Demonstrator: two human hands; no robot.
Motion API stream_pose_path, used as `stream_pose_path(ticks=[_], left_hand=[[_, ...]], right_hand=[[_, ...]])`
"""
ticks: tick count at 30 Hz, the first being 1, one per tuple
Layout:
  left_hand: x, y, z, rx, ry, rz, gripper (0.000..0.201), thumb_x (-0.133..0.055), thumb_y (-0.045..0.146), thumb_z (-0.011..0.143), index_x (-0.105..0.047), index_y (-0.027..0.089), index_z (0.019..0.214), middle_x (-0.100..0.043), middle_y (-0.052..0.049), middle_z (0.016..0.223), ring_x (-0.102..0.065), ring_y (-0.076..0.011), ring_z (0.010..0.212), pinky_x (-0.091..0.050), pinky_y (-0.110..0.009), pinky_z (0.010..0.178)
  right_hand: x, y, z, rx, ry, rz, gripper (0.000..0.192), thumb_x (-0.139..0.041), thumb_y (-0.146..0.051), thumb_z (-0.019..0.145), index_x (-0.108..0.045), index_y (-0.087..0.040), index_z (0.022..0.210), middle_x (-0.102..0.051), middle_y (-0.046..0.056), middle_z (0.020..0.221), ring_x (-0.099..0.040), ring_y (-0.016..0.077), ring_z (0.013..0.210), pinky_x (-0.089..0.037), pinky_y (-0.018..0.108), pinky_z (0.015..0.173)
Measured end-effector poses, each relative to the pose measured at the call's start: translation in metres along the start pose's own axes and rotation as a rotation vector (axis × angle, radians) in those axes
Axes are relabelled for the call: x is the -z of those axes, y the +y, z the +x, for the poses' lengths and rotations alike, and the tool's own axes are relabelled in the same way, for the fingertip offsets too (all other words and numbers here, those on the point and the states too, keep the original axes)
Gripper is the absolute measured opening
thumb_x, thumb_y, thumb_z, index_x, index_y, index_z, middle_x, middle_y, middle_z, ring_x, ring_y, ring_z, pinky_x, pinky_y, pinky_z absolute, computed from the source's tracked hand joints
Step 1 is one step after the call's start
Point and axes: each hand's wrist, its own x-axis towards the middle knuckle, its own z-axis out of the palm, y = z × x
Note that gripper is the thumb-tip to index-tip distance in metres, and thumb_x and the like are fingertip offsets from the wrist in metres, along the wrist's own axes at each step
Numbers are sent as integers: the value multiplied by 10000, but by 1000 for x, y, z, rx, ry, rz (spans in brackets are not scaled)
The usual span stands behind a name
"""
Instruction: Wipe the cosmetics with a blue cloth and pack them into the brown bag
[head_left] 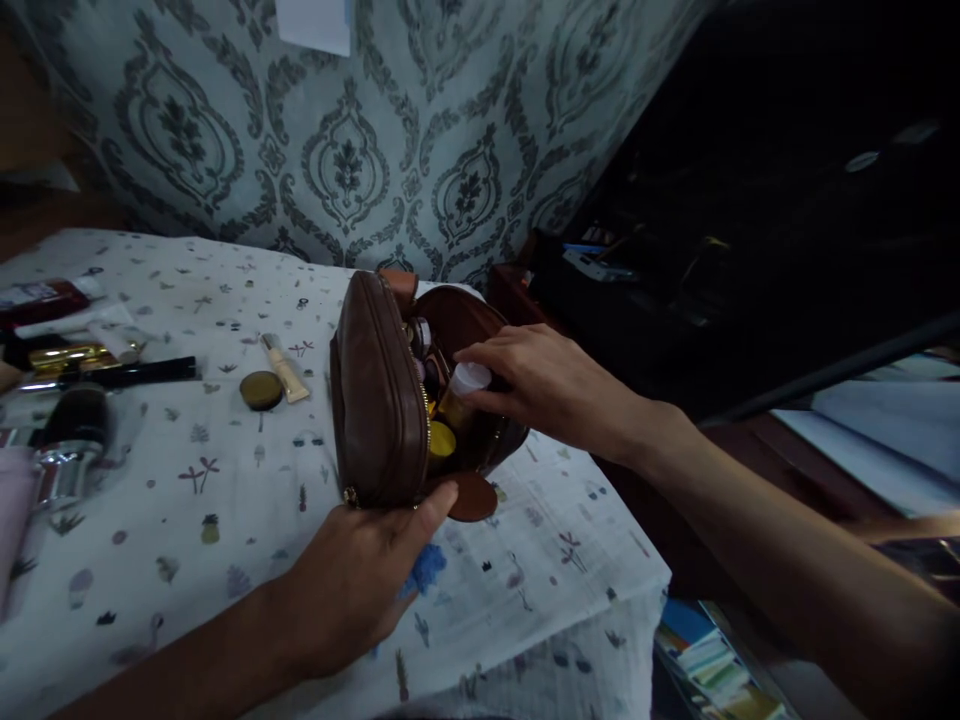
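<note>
A brown zippered makeup bag (379,390) stands unzipped on the patterned cloth. My left hand (360,575) grips its near end, with the thumb on the round brown tab (474,497). Reaching into the opening from the right, my right hand (551,385) is closed around a small bottle with a translucent white cap (471,377); its lower part is hidden inside the bag. Also in the bag are a yellow round item (441,440) and several small cosmetics. Beside my left hand's fingers shows a crumpled blue thing (426,568), which I cannot make out.
Left of the bag lie a round dark-lidded pot (261,390) and a beige cosmetic tube (285,368). Farther left are a black pencil-like tube (150,372), a makeup brush (75,440) and several cosmetics. A large black object (787,180) slants along the right, beyond the table's edge.
</note>
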Motion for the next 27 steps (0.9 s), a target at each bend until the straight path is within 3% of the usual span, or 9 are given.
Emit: stream_pose_path(ticks=[5, 7, 11, 13, 18, 22, 27], left_hand=[[2, 0, 1, 28, -84, 21, 842, -530, 86, 761, -120, 176, 1491, -745, -68, 1044, -735, -235, 849, -627, -365, 673], [3, 1, 2, 49, -134, 29, 830, -534, 105, 790, -103, 182, 1495, -745, -64, 1042, -736, -238, 846, -625, -365, 668], [6, 2, 3, 82, -222, 19, 824, -536, 121, 805, -83, 205, 1487, -736, -67, 1082, -733, -249, 906, -624, -391, 728], [7, 2, 3, 92, -244, 2, 832, -541, 115, 799, -78, 210, 1485, -730, -73, 1109, -731, -262, 936, -621, -408, 747], [10, 1, 5, 112, -266, -42, 833, -571, 115, 791, -110, 191, 1481, -720, -90, 1148, -718, -291, 999, -608, -452, 796], [17, 6, 6, 152, -318, -52, 819, -601, 182, 852, -103, 186, 1503, -713, -97, 1189, -701, -281, 1067, -573, -478, 912], [29, 9, 10, 191, -370, -36, 790, -592, 335, 926, -83, 220, 1518, -692, -108, 1255, -703, -299, 1060, -591, -477, 835]], right_hand=[[-4, -1, -6, -9, 63, 24, 530, -672, -327, 895, -534, -194, 1390, -665, 124, 1228, -616, 273, 1124, -445, 393, 929], [-4, 1, -8, 30, 114, 53, 523, -660, -335, 903, -529, -198, 1390, -641, 127, 1246, -606, 272, 1126, -444, 397, 930], [-4, 4, -10, 109, 231, 63, 218, -576, -307, 951, -698, -190, 1089, -642, 113, 1151, -589, 250, 1057, -419, 380, 907], [-5, 5, -11, 130, 234, 51, 201, -546, -279, 967, -722, -182, 970, -658, 97, 1027, -588, 225, 966, -406, 362, 879], [-9, 2, -13, 141, 250, 0, 224, -532, -268, 980, -740, -192, 945, -660, 70, 881, -576, 198, 856, -388, 345, 827], [-14, 0, -15, 172, 328, -52, 335, -445, -344, 1023, -741, -217, 931, -664, 62, 833, -580, 200, 828, -389, 368, 834], [-31, 13, -12, 239, 471, -57, 585, -262, -523, 1041, -752, -241, 892, -717, 91, 869, -607, 208, 814, -404, 394, 774]])
